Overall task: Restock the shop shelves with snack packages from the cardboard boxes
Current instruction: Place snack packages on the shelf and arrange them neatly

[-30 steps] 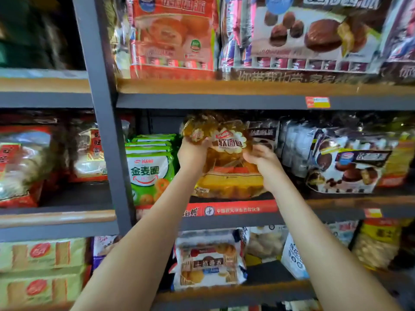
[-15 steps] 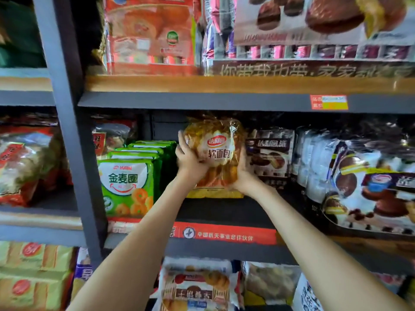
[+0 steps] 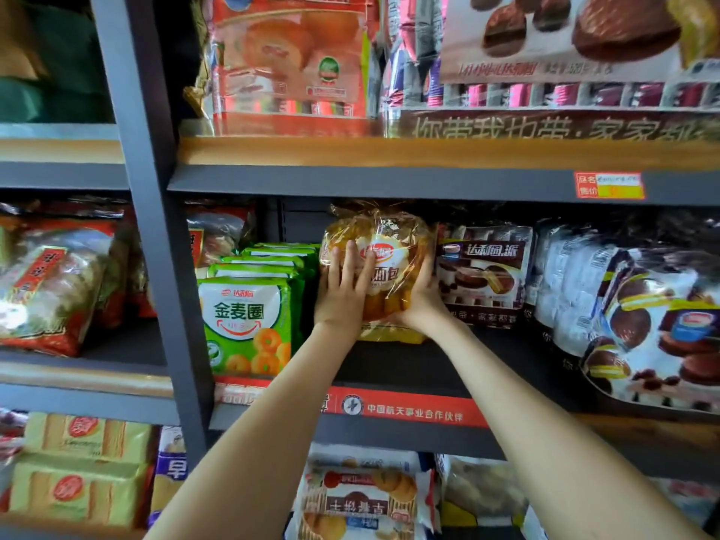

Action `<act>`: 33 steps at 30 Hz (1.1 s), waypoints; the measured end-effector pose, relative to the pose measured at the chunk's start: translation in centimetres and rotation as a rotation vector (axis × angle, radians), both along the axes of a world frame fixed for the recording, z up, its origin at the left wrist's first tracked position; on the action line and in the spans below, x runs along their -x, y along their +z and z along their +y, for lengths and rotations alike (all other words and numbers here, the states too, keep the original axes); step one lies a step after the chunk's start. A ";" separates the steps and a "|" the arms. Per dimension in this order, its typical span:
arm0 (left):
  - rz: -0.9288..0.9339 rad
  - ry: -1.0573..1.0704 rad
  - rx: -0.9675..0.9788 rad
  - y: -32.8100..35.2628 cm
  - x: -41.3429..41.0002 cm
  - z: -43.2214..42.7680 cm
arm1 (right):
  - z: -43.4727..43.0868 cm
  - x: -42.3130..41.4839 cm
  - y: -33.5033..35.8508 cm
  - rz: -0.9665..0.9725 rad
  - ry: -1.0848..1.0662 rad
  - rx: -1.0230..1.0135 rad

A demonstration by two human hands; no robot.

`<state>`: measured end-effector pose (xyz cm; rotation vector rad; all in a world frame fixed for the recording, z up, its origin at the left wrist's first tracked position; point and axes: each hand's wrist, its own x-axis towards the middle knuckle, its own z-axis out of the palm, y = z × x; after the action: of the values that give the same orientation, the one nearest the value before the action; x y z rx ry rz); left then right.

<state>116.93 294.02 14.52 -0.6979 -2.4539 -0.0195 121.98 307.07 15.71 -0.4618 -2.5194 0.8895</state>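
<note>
Head view: your left hand (image 3: 343,292) lies flat on front of soft-bread bag (image 3: 393,263), fingers straight and pressing. Your right hand (image 3: 424,300) cups bag's lower right side, fingers curled round it. Bag stands upright on middle shelf (image 3: 413,370), between green ring-snack packs (image 3: 249,317) and chocolate-pie pack (image 3: 485,267).

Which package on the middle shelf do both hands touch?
The clear golden bread bag, between the green ring-snack packs and the brown pie pack; the left hand and right hand are on it alone.
</note>
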 end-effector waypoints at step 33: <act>-1.143 -0.233 -0.626 -20.9 -14.3 -24.2 | -26.0 -15.8 -24.2 -0.068 -0.148 0.283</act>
<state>131.19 269.83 -6.35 -0.7777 -3.0352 -1.5844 137.83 281.07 -8.50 -0.7681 -2.3895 1.1948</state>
